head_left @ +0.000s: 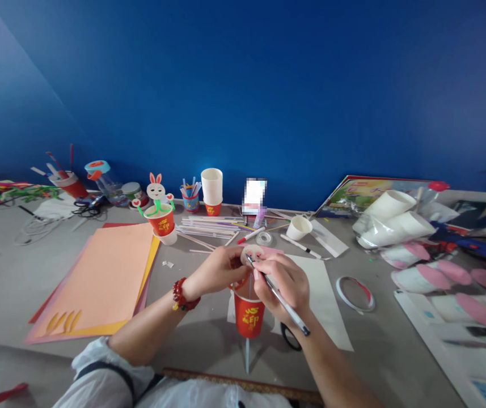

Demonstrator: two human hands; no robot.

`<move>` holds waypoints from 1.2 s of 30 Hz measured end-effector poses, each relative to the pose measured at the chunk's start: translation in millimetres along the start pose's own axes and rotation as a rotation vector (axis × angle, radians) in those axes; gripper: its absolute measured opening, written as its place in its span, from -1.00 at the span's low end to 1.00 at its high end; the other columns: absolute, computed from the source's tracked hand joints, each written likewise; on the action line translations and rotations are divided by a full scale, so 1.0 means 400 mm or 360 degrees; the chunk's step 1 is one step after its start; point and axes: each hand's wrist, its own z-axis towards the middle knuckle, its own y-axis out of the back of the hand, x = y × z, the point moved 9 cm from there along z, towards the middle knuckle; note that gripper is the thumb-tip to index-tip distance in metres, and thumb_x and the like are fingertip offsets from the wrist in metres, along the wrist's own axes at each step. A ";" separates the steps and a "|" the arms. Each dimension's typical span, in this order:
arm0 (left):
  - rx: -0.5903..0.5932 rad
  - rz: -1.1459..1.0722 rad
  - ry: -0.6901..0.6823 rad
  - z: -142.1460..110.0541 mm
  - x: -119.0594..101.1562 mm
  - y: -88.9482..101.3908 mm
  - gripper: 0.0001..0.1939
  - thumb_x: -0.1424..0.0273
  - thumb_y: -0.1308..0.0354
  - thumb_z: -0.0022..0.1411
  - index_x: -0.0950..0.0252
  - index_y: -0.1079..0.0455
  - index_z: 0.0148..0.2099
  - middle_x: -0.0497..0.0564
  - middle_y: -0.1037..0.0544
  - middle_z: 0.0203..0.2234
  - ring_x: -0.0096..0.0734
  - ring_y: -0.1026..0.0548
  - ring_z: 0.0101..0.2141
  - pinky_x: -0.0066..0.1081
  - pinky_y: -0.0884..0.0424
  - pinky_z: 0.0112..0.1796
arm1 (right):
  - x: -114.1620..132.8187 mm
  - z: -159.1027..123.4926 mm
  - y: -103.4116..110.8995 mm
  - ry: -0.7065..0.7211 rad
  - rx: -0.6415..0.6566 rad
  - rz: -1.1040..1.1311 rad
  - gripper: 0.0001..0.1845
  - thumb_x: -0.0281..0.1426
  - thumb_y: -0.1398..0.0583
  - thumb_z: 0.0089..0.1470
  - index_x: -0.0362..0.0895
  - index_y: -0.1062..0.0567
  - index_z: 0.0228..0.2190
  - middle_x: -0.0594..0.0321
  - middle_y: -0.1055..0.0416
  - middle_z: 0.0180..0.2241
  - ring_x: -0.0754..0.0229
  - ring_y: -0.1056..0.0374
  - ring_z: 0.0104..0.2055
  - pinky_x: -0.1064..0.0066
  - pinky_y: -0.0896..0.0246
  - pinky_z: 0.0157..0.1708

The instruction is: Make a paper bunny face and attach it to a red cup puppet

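My left hand [219, 266] is closed on the edge of a round white paper face [252, 250] with pink marks, steadying it above a red paper cup [249, 311] with yellow lettering. A pen [283, 303] is in my right hand [289, 280], its tip at the paper face. Below the cup's base a pale straw [247, 357] sticks out, and part of another shows inside its rim. Near my right wrist lies a black loop [291, 337], perhaps a scissors handle. A finished rabbit figure [156, 192] stands in another red cup [164, 224] behind my left hand.
Coloured paper sheets [110, 272] lie at the left, white paper [323, 300] at the right beside a tape roll [355, 294]. Straws [206, 228], a marker [251, 235], stacked white cups [211, 186] and a small white cup [299, 228] are behind. Bagged cups [396, 224] stand right.
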 end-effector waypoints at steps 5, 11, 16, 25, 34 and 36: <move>-0.0004 0.0022 -0.0010 -0.001 -0.006 0.000 -0.95 0.51 -0.10 0.12 0.33 -0.32 -0.40 -0.08 -0.47 -0.56 -0.49 -0.44 -0.50 -0.55 -0.25 -0.50 | 0.002 0.002 0.001 0.0006 0.0001 -0.0011 -0.76 -0.61 -0.21 0.04 -0.12 -0.46 -0.23 0.12 -0.53 -0.36 0.10 -0.44 -0.31 0.23 -0.44 -0.26; 0.0013 -0.0018 0.0002 -0.002 0.001 -0.004 -0.96 0.52 -0.10 0.12 0.33 -0.33 -0.39 -0.08 -0.48 -0.56 -0.48 -0.44 -0.50 -0.55 -0.26 -0.49 | 0.000 0.001 0.000 0.0004 0.0004 -0.0022 -0.76 -0.60 -0.19 0.05 -0.10 -0.46 -0.23 0.13 -0.53 -0.36 0.09 -0.46 -0.31 0.23 -0.44 -0.26; -0.0001 0.0011 0.0016 -0.002 0.012 -0.001 -0.96 0.52 -0.10 0.12 0.33 -0.35 -0.38 -0.07 -0.49 -0.55 -0.47 -0.45 -0.50 -0.54 -0.26 -0.49 | 0.001 -0.003 0.005 0.0012 -0.0020 -0.0008 -0.74 -0.62 -0.20 0.03 -0.11 -0.46 -0.22 0.13 -0.53 -0.37 0.10 -0.44 -0.32 0.24 -0.44 -0.28; -0.0005 0.0037 0.0012 0.000 0.004 -0.002 -0.95 0.50 -0.10 0.13 0.34 -0.34 -0.40 -0.06 -0.49 -0.56 -0.46 -0.44 -0.50 -0.53 -0.26 -0.49 | 0.002 -0.004 0.006 0.0014 -0.0045 -0.0016 -0.74 -0.62 -0.21 0.02 -0.12 -0.46 -0.23 0.12 -0.53 -0.37 0.08 -0.45 -0.31 0.23 -0.44 -0.28; -0.0007 0.0073 -0.0014 -0.004 -0.006 -0.002 -0.94 0.49 -0.10 0.13 0.32 -0.32 -0.40 -0.08 -0.48 -0.55 -0.47 -0.44 -0.50 -0.54 -0.26 -0.49 | 0.006 0.004 0.007 0.0003 -0.0038 -0.0032 -0.77 -0.60 -0.19 0.04 -0.11 -0.47 -0.24 0.12 -0.54 -0.37 0.09 -0.47 -0.32 0.25 -0.44 -0.29; -0.0004 0.0053 -0.0005 -0.004 -0.005 -0.002 -0.95 0.49 -0.11 0.12 0.32 -0.33 -0.40 -0.08 -0.49 -0.55 -0.47 -0.44 -0.50 -0.54 -0.27 -0.49 | 0.004 0.003 0.007 -0.0002 -0.0035 -0.0026 -0.77 -0.59 -0.19 0.05 -0.11 -0.47 -0.23 0.13 -0.54 -0.36 0.09 -0.47 -0.32 0.25 -0.45 -0.28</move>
